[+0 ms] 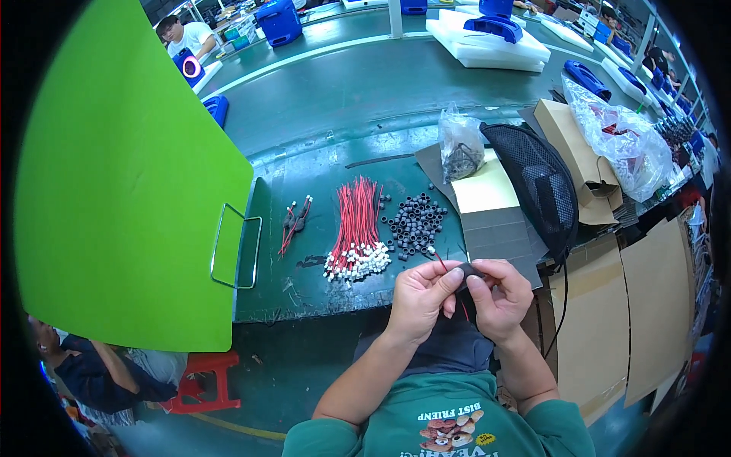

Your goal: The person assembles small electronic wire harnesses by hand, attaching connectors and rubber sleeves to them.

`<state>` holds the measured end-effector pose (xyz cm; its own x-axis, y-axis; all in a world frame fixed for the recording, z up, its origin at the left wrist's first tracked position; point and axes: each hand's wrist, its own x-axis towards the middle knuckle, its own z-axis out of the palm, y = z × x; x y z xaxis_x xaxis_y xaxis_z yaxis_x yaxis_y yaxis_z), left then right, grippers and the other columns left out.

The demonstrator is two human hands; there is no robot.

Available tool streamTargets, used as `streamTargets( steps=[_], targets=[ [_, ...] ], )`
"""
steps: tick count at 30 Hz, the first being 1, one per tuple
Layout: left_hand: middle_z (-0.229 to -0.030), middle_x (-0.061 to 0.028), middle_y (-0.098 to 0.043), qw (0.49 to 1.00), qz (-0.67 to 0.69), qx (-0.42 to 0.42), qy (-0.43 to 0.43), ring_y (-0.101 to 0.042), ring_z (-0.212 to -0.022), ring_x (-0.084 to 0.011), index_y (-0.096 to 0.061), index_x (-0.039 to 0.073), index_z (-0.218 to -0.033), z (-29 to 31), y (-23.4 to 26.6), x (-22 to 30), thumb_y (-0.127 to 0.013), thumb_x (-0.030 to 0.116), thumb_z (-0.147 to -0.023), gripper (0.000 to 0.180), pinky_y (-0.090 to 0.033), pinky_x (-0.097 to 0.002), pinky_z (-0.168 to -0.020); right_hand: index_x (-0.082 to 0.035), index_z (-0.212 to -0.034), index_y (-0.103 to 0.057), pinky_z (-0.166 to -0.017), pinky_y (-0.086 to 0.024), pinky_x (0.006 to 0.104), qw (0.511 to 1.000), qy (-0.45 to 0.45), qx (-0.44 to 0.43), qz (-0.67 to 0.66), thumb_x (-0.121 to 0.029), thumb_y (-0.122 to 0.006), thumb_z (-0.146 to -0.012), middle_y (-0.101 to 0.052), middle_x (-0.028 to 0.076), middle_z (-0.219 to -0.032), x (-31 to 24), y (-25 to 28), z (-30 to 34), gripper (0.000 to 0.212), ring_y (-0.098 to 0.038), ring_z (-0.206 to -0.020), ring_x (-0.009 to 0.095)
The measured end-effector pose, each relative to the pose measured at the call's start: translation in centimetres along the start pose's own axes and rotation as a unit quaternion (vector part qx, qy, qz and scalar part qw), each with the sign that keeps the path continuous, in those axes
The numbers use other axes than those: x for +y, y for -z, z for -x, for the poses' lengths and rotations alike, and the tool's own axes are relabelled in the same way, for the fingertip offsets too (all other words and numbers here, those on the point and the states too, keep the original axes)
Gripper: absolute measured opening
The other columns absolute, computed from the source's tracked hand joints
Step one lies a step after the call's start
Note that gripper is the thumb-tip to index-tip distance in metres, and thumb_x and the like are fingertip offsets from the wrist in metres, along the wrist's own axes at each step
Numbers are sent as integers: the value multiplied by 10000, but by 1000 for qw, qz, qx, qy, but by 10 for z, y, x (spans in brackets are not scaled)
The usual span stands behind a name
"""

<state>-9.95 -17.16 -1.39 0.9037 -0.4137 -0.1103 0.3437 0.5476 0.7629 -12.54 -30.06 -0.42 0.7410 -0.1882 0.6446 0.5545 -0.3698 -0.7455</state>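
Observation:
My left hand (420, 302) and my right hand (500, 299) meet at the front edge of the green bench, both closed in a pinch. Between their thumbs and fingertips is a small soft-looking black piece (470, 271). A red wire (440, 261) with a white connector sticks up beside my left fingers, and a red end hangs below. How the wire joins the black piece is hidden. Left of my hands lies a bundle of red wires (356, 209) with white connectors (358, 263) at the near end. Many small black ring-like parts (415, 225) are heaped beside it.
Several black lumps with red wires (293, 222) lie farther left, near a green panel (129, 175) with a metal handle (237, 245). Cardboard (499, 236), a clear bag (461, 145) and a black mesh pouch (533, 179) lie right. Another person (186, 38) sits across the line.

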Motion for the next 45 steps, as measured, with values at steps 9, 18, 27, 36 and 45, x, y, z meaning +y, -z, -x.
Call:
streamTargets(
  steps=[9,18,27,36,45],
  targets=[
    [-777,-63,-599,999,35,-7,5,-573,-616,-94,-493,-21,-1073,1,-5,3,-551,64,-842,252,-475,-195,-521,-2,-912,-609,-469,-420,183,998,-61,-7,4,13,-622,-737,-588,120,-890,-2,1,-1,176,-549,-596,92],
    [-728,-65,-617,996,72,12,41,-608,-620,-112,-586,-10,-919,2,7,-8,-617,61,-799,143,-511,-201,-558,-3,-897,-626,-537,-446,201,999,-15,-21,29,-20,-598,-770,-582,126,-914,-1,5,-3,132,-567,-700,126],
    [-780,-73,-612,995,80,56,-4,-586,-610,-108,-491,-16,-1061,2,-1,-6,-626,31,-780,315,-488,-198,-526,-5,-938,-620,-513,-446,181,999,-44,-15,-10,-2,-603,-762,-573,125,-942,-1,1,0,177,-558,-696,105],
    [-828,-85,-613,998,17,19,-59,-572,-576,-97,-408,-26,-1159,8,-4,4,-595,44,-810,402,-464,-189,-507,-5,-947,-620,-507,-445,185,998,-50,-48,10,-10,-601,-769,-577,122,-932,-2,1,1,179,-562,-689,101],
    [-891,-107,-623,995,84,-3,-51,-625,-699,-133,-510,-7,-1045,3,11,-12,-554,47,-839,217,-524,-227,-622,-2,-951,-622,-518,-453,186,999,-18,-34,12,-22,-594,-779,-577,116,-927,-2,-3,1,176,-568,-675,103]
  ],
)
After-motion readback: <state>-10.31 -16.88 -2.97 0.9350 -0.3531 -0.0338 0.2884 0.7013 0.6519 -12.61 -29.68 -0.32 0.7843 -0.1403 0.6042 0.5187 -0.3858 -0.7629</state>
